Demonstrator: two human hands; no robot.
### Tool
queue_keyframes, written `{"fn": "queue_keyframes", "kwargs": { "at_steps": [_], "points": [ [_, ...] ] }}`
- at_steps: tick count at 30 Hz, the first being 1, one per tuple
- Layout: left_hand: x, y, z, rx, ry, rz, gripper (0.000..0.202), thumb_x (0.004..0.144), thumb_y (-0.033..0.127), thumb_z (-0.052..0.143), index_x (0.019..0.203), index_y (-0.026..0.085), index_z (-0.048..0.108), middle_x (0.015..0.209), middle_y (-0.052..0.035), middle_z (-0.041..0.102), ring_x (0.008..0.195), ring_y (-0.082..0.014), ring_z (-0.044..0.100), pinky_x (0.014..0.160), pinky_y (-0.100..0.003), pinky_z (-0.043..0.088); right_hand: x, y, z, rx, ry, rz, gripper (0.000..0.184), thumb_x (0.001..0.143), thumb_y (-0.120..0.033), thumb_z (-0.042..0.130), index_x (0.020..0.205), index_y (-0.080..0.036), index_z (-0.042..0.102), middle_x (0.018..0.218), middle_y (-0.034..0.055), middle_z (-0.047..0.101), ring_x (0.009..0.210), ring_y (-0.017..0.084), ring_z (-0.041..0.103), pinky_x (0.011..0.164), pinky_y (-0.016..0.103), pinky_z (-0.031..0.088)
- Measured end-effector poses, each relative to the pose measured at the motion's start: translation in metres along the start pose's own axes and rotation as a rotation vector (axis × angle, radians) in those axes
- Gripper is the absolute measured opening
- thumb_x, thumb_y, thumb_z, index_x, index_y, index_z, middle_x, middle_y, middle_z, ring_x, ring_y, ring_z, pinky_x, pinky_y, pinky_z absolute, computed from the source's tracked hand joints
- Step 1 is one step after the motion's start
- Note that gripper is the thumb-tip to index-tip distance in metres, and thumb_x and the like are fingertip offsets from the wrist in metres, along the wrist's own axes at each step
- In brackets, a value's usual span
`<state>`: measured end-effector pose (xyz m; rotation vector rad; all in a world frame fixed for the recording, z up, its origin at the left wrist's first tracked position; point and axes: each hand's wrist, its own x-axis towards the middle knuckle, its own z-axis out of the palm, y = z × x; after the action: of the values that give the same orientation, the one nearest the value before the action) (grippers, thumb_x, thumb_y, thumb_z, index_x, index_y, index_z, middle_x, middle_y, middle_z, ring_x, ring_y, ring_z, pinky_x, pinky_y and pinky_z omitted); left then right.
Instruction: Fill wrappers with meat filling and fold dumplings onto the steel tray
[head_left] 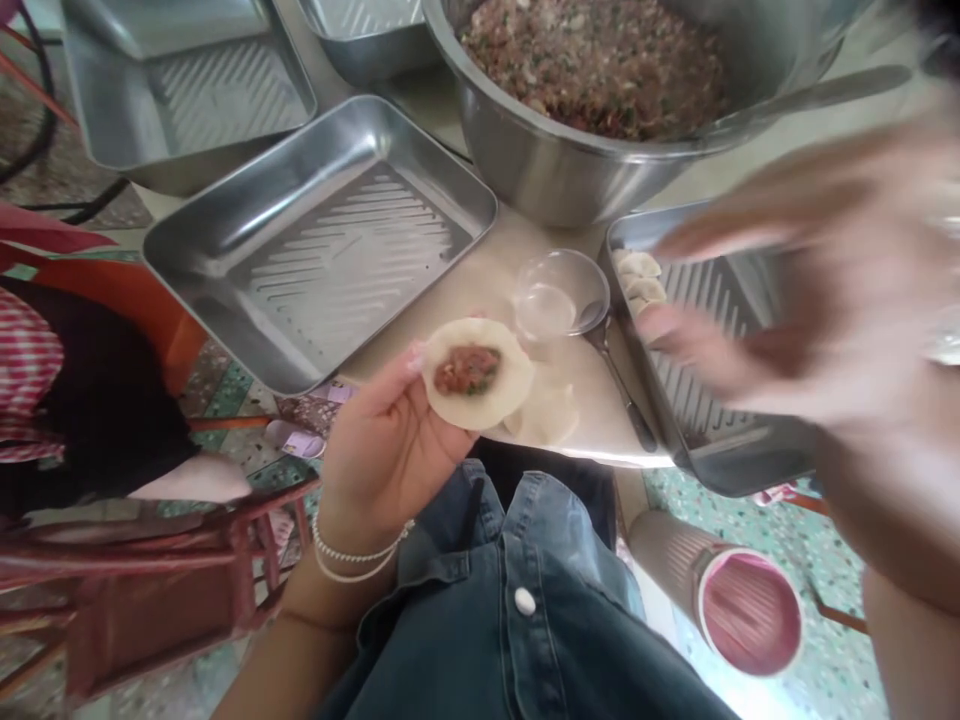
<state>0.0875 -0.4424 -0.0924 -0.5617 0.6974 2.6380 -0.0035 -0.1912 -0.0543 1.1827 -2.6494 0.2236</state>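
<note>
A round dumpling wrapper (441, 402) with a lump of meat filling (468, 370) at its centre rests on the fingers of my left hand (390, 440), the thumb pressing its left edge. My right hand (810, 290), blurred by motion, is raised over the right-hand metal tray (705, 440). Its thumb and fingers are apart, and nothing shows between them. Folded dumplings (643, 275) lie in that tray's left corner, close to the right fingertips. Loose wrappers (551, 412) lie on the table just right of the held one.
A large metal bowl (540, 170) of minced filling stands at the back, with a handle (840, 92) across its rim. Near me are a clear small bowl (562, 293) and a spoon (624, 390). Metal trays (352, 230) stand left. A bin (712, 590) and red chair (157, 610) flank me.
</note>
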Motion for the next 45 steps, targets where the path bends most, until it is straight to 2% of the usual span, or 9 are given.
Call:
{"fn": "queue_keyframes", "kwargs": {
  "at_steps": [2,7,15,23,26,30,34,38,45],
  "points": [
    [0.001,0.002,-0.002,0.016,0.03,0.041,0.041,0.097,0.027,0.031,0.113,0.009,0.065,0.113,-0.0103,0.071,0.114,-0.0193,0.062,0.098,-0.03,0.052,0.004,-0.015,0.019,0.021,-0.057,-0.132,0.045,0.09,-0.048,0.055,0.122,-0.019,0.044,0.115,0.0101,0.058,0.115,0.026,0.051,0.09,0.044,0.038],
    [-0.001,0.001,0.0,0.017,0.046,-0.004,0.041,0.096,0.027,0.032,0.12,0.01,0.062,0.11,-0.0101,0.072,0.119,-0.0228,0.06,0.105,-0.038,0.047,0.02,-0.02,0.048,-0.043,-0.146,-0.181,0.067,0.091,-0.066,0.039,0.127,-0.009,0.038,0.113,0.0164,0.061,0.111,0.03,0.052,0.088,0.048,0.034],
    [0.004,-0.001,0.005,-0.057,-0.036,-0.071,0.044,0.097,0.027,0.03,0.118,0.007,0.062,0.11,-0.0123,0.071,0.111,-0.0217,0.064,0.098,-0.033,0.051,0.0,-0.049,0.007,0.239,0.003,-0.121,0.054,0.09,-0.053,0.053,0.127,-0.017,0.036,0.124,0.0117,0.058,0.117,0.027,0.052,0.09,0.048,0.034],
    [0.008,-0.006,0.013,-0.087,-0.104,-0.107,0.043,0.095,0.026,0.033,0.126,0.008,0.056,0.109,-0.0106,0.071,0.111,-0.0198,0.064,0.1,-0.032,0.048,-0.032,-0.077,0.011,0.23,0.003,-0.225,0.047,0.086,-0.044,0.064,0.121,-0.018,0.046,0.133,0.0083,0.055,0.125,0.023,0.048,0.087,0.045,0.038],
    [0.006,-0.007,0.012,-0.118,-0.136,-0.146,0.043,0.095,0.026,0.031,0.122,0.008,0.059,0.112,-0.0117,0.07,0.109,-0.0195,0.065,0.096,-0.031,0.051,-0.033,-0.077,0.01,0.217,-0.024,-0.241,0.042,0.086,-0.043,0.065,0.119,-0.023,0.049,0.138,0.0037,0.052,0.127,0.023,0.045,0.086,0.045,0.039],
    [0.003,-0.007,0.011,-0.156,-0.108,-0.158,0.041,0.095,0.025,0.032,0.118,0.006,0.06,0.112,-0.0112,0.071,0.106,-0.0183,0.066,0.095,-0.03,0.052,-0.029,-0.075,0.009,0.126,0.011,-0.18,0.049,0.085,-0.041,0.067,0.122,-0.018,0.046,0.134,0.0091,0.055,0.123,0.025,0.048,0.085,0.046,0.035],
    [0.001,-0.01,0.009,-0.149,-0.168,-0.231,0.041,0.095,0.027,0.033,0.114,0.007,0.063,0.11,-0.0106,0.071,0.109,-0.0201,0.065,0.098,-0.031,0.05,-0.02,-0.07,0.006,0.17,0.0,-0.14,0.054,0.087,-0.053,0.059,0.126,-0.02,0.041,0.133,0.0085,0.056,0.12,0.028,0.051,0.088,0.048,0.035],
    [0.001,-0.008,0.005,-0.11,-0.132,-0.19,0.043,0.096,0.029,0.033,0.115,0.006,0.063,0.113,-0.0129,0.07,0.11,-0.0215,0.064,0.099,-0.033,0.049,-0.008,-0.056,0.003,0.271,-0.073,-0.05,0.068,0.088,-0.064,0.048,0.137,-0.022,0.027,0.136,0.0124,0.048,0.124,0.034,0.047,0.092,0.051,0.033],
    [0.0,-0.002,0.002,-0.084,-0.121,-0.1,0.042,0.096,0.03,0.032,0.111,0.008,0.066,0.112,-0.0115,0.07,0.121,-0.0242,0.057,0.107,-0.037,0.042,0.014,-0.041,0.02,0.093,-0.268,-0.038,0.072,0.09,-0.073,0.026,0.131,-0.015,0.035,0.121,0.0155,0.059,0.112,0.033,0.055,0.089,0.054,0.031]
  ]
}}
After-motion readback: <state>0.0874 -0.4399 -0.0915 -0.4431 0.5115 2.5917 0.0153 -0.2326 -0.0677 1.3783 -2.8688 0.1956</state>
